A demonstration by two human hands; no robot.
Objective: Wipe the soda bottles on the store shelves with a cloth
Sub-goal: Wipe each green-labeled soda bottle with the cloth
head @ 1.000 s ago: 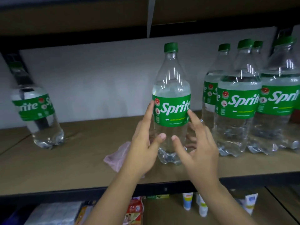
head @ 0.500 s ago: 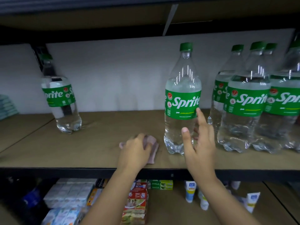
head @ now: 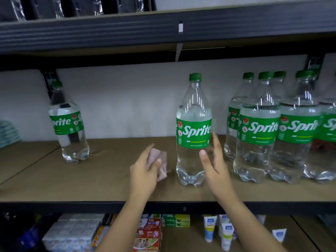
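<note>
Your left hand (head: 145, 174) pinches the pink cloth (head: 160, 160) just left of the middle Sprite bottle (head: 193, 131) on the shelf (head: 91, 179); your right hand (head: 216, 166) fingers spread loosely beside its label, holding nothing.

Both bare forearms are reaching up and forward from the lower edge of the view. The left hand (head: 145, 171) is gripping a pink cloth (head: 158, 160), with the thumb lying across the fabric and the index finger extending forward. The right hand (head: 216, 166) is hanging open with straight fingers, its palm facing left, beside a bottle (head: 193, 131).
</note>
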